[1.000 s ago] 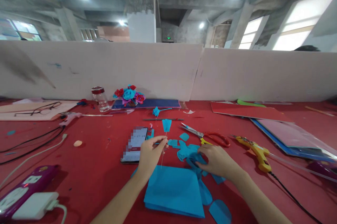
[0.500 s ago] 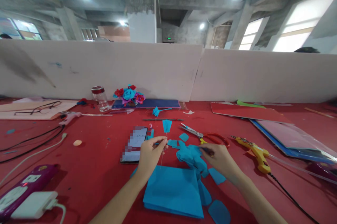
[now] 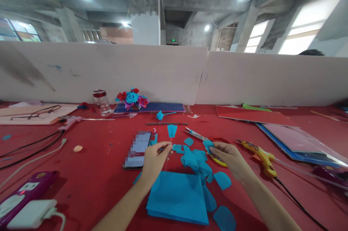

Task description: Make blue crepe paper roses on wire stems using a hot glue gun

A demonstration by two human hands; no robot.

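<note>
Pinched in my left hand [image 3: 158, 155] is a thin wire stem, with a blue paper piece [image 3: 172, 130] at its upper end. Between the thumb and fingers of my right hand [image 3: 227, 154] is a blue petal [image 3: 208, 145], held above the scissors [image 3: 196, 134], whose handles it partly covers. Loose blue petals [image 3: 191, 160] lie heaped between the hands, and others [image 3: 222, 180] are scattered to the right. A stack of blue paper [image 3: 178, 198] sits in front, nearest me.
A phone [image 3: 138, 150] lies left of my left hand. On the right are a yellow glue gun [image 3: 262, 158] and folders [image 3: 292, 138]. Paper flowers [image 3: 132, 97] and a glass jar [image 3: 102, 102] stand at the back. A power strip [image 3: 27, 194] is at left.
My right hand has lifted from the petal heap and moved slightly right and up, now with a separate blue petal in its fingers. My left hand has stayed nearly still.
</note>
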